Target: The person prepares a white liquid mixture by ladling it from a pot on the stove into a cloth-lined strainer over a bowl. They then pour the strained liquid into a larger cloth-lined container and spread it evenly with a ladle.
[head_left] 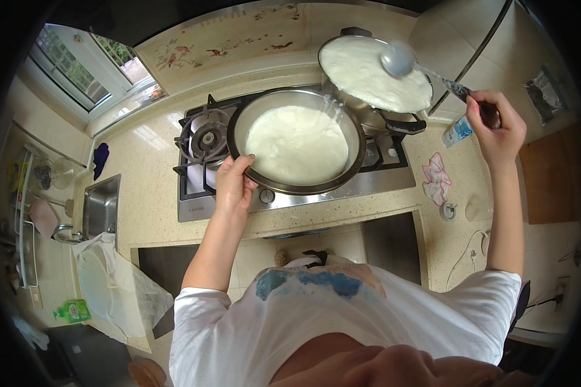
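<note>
My left hand grips the near-left rim of a wide stainless steel basin with its thumb over the edge. White, foamy liquid fills the basin's lower part, and streaks of it run down the far-right inner wall. Whether the basin is held up or rests on something is hidden. My right hand is closed around the dark handle of a metal ladle. The ladle's bowl is over a steel pot at the back right, filled near its rim with white froth; contact cannot be told.
Beneath the basin is a gas hob, its left burner exposed. A cloth, a small round metal item and a blue-white carton lie to the right. A sink and white cloth are at left.
</note>
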Tool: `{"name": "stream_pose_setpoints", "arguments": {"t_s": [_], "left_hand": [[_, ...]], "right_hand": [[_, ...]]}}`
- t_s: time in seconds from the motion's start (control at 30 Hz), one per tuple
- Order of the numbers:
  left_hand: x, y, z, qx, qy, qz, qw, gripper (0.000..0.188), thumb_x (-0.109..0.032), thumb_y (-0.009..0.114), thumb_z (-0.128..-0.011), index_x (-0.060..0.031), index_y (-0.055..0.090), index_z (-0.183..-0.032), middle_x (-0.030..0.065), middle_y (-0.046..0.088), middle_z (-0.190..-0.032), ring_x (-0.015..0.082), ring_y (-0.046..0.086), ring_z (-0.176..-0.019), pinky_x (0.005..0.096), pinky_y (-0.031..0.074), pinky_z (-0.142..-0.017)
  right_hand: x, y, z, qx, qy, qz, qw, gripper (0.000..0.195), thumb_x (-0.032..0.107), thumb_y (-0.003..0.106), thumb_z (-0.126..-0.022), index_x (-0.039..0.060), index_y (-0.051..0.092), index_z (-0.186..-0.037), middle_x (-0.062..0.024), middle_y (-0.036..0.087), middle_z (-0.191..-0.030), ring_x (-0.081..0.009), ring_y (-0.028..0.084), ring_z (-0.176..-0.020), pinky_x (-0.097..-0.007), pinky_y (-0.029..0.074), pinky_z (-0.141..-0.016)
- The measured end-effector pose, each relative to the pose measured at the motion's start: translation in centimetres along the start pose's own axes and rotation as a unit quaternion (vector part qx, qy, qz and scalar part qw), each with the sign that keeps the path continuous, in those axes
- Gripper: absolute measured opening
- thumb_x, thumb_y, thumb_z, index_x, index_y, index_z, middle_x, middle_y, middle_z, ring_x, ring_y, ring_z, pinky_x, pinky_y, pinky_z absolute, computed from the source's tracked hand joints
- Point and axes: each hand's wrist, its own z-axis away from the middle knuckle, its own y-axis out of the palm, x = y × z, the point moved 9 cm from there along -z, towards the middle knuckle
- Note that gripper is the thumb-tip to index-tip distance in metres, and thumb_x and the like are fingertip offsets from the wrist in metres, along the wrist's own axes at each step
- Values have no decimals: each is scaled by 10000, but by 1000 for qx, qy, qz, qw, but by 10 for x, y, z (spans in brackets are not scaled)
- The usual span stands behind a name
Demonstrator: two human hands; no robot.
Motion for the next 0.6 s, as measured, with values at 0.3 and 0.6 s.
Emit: {"name": "stream_pose_setpoints", "arguments": {"t_s": [0.3, 0.6], "left_hand": [[7, -4, -2, 2, -1, 22, 1000, 53, -5, 538, -768, -22, 525, -816, 46, 565, -685, 72, 486, -462, 179, 348, -366], [-2, -2, -4, -5, -1, 11, 1000, 54, -9, 545, -769, -46, 519, -800, 23, 549, -652, 57, 468, -448, 173, 342, -361]], "right_hand": [[-116, 26, 27, -78, 298, -178, 935, 143, 114, 571, -825, -19, 623, -820, -27, 556, -598, -71, 483, -453, -201, 347, -382], [-82, -10, 10, -158, 321, -282, 890, 162, 122, 554, -842, -28, 617, -850, -52, 587, -681, -64, 438, -446, -187, 284, -387]]}}
